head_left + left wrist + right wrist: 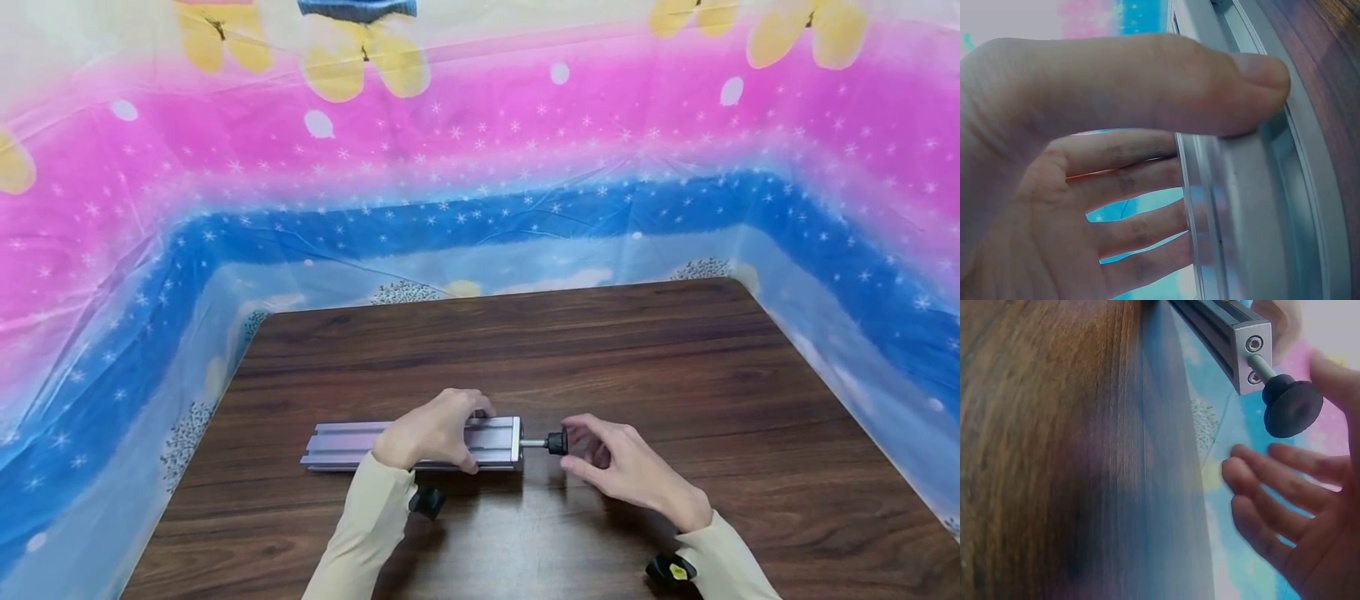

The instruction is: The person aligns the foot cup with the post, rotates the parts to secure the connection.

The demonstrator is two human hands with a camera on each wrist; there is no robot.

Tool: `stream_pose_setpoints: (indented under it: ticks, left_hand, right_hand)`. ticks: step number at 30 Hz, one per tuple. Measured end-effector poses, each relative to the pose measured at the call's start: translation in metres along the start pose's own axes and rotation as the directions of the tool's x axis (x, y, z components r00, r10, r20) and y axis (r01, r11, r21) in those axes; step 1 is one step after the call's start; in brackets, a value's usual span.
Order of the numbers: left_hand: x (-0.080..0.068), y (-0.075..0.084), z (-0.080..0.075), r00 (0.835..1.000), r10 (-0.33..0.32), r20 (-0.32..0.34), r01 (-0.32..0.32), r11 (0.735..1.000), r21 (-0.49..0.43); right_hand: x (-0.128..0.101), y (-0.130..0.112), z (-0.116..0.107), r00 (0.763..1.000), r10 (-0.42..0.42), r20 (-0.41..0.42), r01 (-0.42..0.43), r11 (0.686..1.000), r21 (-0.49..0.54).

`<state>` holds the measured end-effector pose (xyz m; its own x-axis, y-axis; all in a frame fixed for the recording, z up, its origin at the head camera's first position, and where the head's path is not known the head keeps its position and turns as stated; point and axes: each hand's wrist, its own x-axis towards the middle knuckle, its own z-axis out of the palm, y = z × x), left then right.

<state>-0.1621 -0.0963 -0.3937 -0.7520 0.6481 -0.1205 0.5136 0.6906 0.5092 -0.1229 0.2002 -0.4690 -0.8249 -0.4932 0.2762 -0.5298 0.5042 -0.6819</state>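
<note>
head overview, close wrist views

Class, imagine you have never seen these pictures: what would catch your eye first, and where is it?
The bright pink and blue starry sheet walling in the dark wooden table strikes first. At the table's near middle lies a silver aluminium rail, gripped by the left hand. From its right end a threaded rod with a black round foot sticks out, and the right hand is spread open right beside it.
</note>
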Motion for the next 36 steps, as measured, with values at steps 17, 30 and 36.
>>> stream_pose_setpoints:
  ticks: [17,30,36]
  left_hand:
    - [0.000,0.001,-0.001,1.000,-0.005,0.002,0.005,1.000,0.001]
    - [0.000,0.001,-0.002,1.000,-0.007,0.006,0.007,1.000,-0.002]
    - [0.000,0.002,-0.002,1.000,-0.012,0.012,0.012,1.000,-0.010]
  right_hand:
    - [0.002,-0.003,0.000,0.993,-0.095,-0.067,0.095,0.995,-0.008]
    - [0.007,-0.009,0.001,0.999,0.015,-0.045,-0.017,1.000,-0.027]
    - [0.009,-0.010,0.001,0.997,0.028,-0.067,-0.035,0.993,-0.108]
